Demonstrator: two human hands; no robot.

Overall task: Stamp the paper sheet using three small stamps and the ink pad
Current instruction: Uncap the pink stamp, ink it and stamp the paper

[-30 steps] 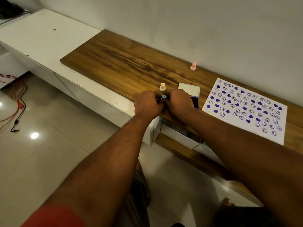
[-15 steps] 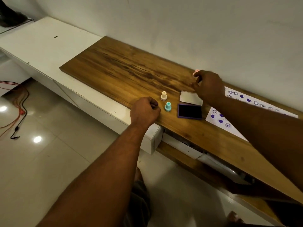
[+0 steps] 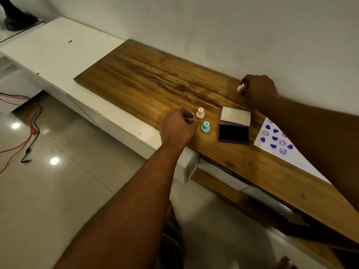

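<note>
Over by the wall, the right hand [image 3: 259, 90] is clenched round the pink stamp [image 3: 241, 87]. Left hand [image 3: 177, 128] sits fisted, looks empty, beside the cream stamp [image 3: 200, 113] and teal stamp [image 3: 205, 127]; open ink pad [image 3: 233, 133] next to the paper sheet [image 3: 279, 144]

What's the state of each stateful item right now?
ink pad: open, lid lying behind it
pink stamp: gripped in right hand
teal stamp: upright, free
cream stamp: upright, free
paper sheet: flat, already stamped
left hand: fisted beside stamps
</note>
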